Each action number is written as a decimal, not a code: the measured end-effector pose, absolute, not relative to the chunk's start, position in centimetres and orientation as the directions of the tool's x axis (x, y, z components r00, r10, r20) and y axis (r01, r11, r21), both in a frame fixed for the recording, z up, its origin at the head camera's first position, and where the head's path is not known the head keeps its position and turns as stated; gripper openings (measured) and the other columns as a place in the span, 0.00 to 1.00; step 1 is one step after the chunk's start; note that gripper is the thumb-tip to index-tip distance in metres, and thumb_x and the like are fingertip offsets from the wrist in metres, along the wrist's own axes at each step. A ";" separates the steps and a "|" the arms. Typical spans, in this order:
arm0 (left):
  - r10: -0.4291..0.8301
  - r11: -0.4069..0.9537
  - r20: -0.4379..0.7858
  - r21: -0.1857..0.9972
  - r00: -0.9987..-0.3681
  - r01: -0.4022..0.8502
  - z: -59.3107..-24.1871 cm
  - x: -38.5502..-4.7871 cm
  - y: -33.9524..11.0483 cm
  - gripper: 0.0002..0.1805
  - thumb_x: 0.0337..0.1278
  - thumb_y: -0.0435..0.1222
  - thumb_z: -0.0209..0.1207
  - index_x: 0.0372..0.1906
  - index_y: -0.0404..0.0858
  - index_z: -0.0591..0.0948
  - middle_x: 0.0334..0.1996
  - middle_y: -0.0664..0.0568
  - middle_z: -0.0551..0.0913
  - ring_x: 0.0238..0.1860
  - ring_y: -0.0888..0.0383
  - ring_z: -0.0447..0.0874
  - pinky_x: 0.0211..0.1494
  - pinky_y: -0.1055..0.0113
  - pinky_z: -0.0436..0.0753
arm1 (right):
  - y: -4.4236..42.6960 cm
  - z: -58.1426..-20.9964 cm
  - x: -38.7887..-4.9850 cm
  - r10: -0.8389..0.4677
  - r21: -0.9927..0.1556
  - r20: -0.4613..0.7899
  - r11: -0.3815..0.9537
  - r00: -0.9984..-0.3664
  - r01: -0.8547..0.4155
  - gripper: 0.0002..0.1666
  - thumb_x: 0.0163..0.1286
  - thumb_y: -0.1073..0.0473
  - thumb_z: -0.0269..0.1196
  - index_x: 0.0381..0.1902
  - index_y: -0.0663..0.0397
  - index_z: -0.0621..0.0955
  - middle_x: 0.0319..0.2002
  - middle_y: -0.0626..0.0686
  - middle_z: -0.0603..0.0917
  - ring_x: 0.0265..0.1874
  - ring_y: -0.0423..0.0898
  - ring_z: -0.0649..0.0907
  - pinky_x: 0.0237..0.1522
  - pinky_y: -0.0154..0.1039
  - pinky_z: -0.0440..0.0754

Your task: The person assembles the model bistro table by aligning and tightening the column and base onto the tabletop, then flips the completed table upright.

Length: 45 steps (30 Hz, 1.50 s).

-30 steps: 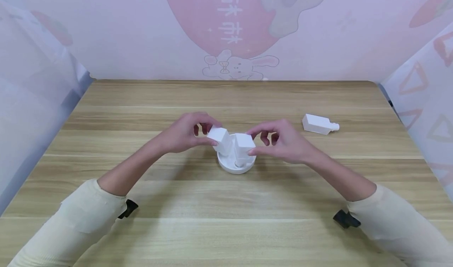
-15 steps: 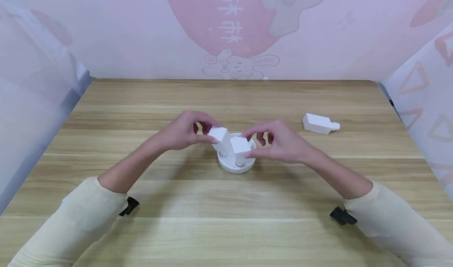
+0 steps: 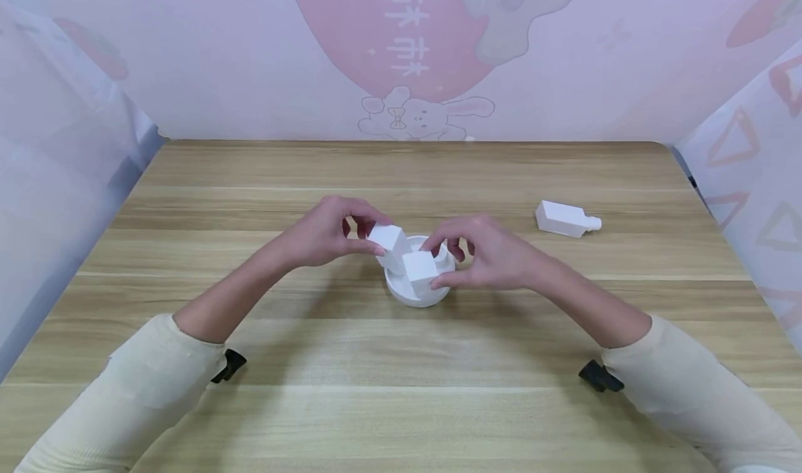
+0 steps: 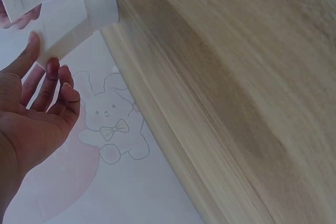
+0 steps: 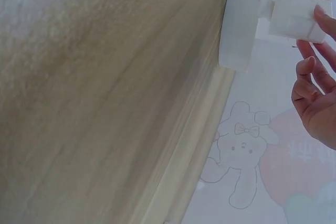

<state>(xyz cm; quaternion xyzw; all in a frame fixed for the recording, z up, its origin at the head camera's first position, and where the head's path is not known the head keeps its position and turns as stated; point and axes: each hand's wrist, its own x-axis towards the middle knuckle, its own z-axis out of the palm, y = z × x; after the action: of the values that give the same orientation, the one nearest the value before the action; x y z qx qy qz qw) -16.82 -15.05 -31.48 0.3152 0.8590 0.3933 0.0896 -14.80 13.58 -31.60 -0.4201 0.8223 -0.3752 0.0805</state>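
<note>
A round white dish (image 3: 410,299) with a raised rim stands on the table. My left hand (image 3: 328,235) pinches a white square-sided block (image 3: 386,239) between thumb and fingers; it tilts over the dish's left part, its lower end hidden in the head view. In my right hand (image 3: 495,256) is a white square-bodied bottle (image 3: 418,267), held by thumb and fingertips. In the right wrist view this bottle (image 5: 299,20) has its narrow neck toward the dish (image 5: 240,27). Whether the neck touches the dish I cannot tell. A small rounded white part (image 3: 444,258) shows at the dish's right.
Another white bottle (image 3: 562,219) lies on its side at the back right, neck pointing right. The wood-grain table (image 3: 401,389) ends at a printed backdrop (image 3: 250,55), with similar sheets at both sides. A black clip (image 3: 600,376) is on the right sleeve.
My right hand has moved left and slightly nearer with its bottle, from the dish's right part toward its middle. The left hand and its block have stayed nearly still.
</note>
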 end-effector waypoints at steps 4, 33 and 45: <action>0.606 0.501 0.085 0.732 -0.791 0.462 -31.5 -16.8 -15.0 0.19 0.52 0.32 0.77 0.50 0.31 0.88 0.32 0.51 0.85 0.36 0.52 0.78 0.38 0.65 0.75 | 13.6 -31.7 -14.9 -0.755 -0.684 0.167 0.375 -0.634 -0.626 0.21 0.56 0.59 0.81 0.46 0.55 0.87 0.33 0.52 0.83 0.28 0.42 0.75 0.30 0.38 0.74; 0.600 0.511 0.048 0.744 -0.798 0.430 -31.3 -16.9 -15.0 0.20 0.52 0.32 0.77 0.51 0.30 0.88 0.34 0.50 0.86 0.37 0.52 0.78 0.39 0.63 0.76 | 13.8 -30.8 -15.5 -0.849 -0.630 0.150 0.313 -0.507 -0.711 0.23 0.66 0.58 0.73 0.59 0.53 0.86 0.37 0.47 0.80 0.29 0.50 0.74 0.31 0.42 0.73; 0.597 0.532 0.037 0.729 -0.801 0.431 -31.4 -17.0 -14.9 0.20 0.50 0.31 0.78 0.50 0.31 0.88 0.32 0.51 0.86 0.36 0.53 0.78 0.41 0.61 0.76 | 13.3 -31.6 -15.6 -0.744 -0.570 0.255 0.400 -0.618 -0.717 0.26 0.50 0.46 0.84 0.30 0.54 0.80 0.25 0.46 0.74 0.24 0.44 0.70 0.28 0.36 0.68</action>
<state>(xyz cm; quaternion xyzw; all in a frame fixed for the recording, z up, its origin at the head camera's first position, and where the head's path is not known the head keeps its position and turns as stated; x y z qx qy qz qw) -17.01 -14.87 -31.37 0.2960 0.8685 0.3824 0.1090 -15.63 13.31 -31.61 -0.4367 0.8365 -0.3305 0.0199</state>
